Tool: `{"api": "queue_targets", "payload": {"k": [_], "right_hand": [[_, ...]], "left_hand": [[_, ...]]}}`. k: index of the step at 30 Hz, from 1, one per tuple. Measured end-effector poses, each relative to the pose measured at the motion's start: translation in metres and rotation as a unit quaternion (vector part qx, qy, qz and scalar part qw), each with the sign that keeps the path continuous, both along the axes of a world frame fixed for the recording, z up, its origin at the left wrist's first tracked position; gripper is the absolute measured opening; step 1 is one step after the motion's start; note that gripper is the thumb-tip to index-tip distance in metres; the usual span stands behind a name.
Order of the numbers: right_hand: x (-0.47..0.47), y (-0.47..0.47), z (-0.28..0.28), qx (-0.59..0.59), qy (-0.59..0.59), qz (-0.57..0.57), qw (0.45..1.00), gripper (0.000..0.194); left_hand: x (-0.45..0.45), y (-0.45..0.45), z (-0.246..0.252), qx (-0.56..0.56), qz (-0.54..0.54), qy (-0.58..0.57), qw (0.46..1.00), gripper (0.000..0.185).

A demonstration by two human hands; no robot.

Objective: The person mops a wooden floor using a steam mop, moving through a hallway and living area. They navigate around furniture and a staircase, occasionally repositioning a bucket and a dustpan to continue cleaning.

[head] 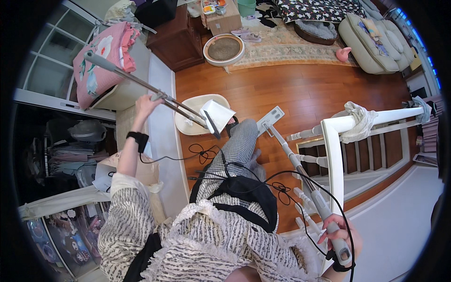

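Note:
My left hand (147, 106) grips the poles of a broom-and-dustpan set, a long metal tube with a grey handle end (100, 62). At their lower end are a white dustpan (219, 112) and a broom head (212, 125) with dark bristles, both over a cream oval mat or tray (192, 128). My right hand (340, 234) is closed around the grey grip of a flat mop (319, 202). The mop's flat rectangular head (270, 120) rests on the wooden floor, just beyond my knee.
A white stair railing (333, 158) with a cloth (357, 121) draped over it borders the descending stairs (371, 153) on the right. A round scratcher or litter tray (224, 49) stands near a brown cabinet (176, 38). Loose black cables (282, 188) hang about my waist.

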State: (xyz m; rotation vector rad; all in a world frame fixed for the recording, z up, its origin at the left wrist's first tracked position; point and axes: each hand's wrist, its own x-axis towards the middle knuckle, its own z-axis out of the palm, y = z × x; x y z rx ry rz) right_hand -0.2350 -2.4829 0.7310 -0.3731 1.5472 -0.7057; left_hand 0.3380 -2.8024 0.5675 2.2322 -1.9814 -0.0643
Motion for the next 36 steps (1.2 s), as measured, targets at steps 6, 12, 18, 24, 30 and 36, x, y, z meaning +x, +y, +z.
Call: {"api": "queue_targets", "payload": {"k": [6, 12, 18, 24, 30, 36], "right_hand": [[0.015, 0.005, 0.003, -0.022, 0.037, -0.049, 0.998, 0.020], [0.023, 0.004, 0.006, -0.036, 0.042, -0.028, 0.998, 0.021], [0.020, 0.010, 0.001, 0.031, 0.005, 0.033, 0.999, 0.022], [0.013, 0.005, -0.006, 0.061, -0.022, 0.108, 0.992, 0.026], [0.013, -0.014, -0.001, 0.057, 0.003, 0.116, 0.992, 0.032], [0.019, -0.034, 0.005, 0.065, 0.039, 0.161, 0.984, 0.033]], "left_hand": [[0.008, -0.042, 0.015, -0.033, -0.045, -0.011, 0.998, 0.037], [-0.001, -0.044, 0.021, 0.002, -0.003, 0.001, 1.000, 0.034], [-0.043, -0.019, -0.071, 0.050, -0.138, -0.040, 0.988, 0.037], [0.020, 0.006, -0.097, 0.024, -0.093, 0.051, 0.994, 0.039], [0.050, 0.053, -0.084, -0.010, 0.037, 0.139, 0.990, 0.038], [0.068, 0.124, -0.079, 0.003, 0.210, 0.128, 0.969, 0.042]]}}
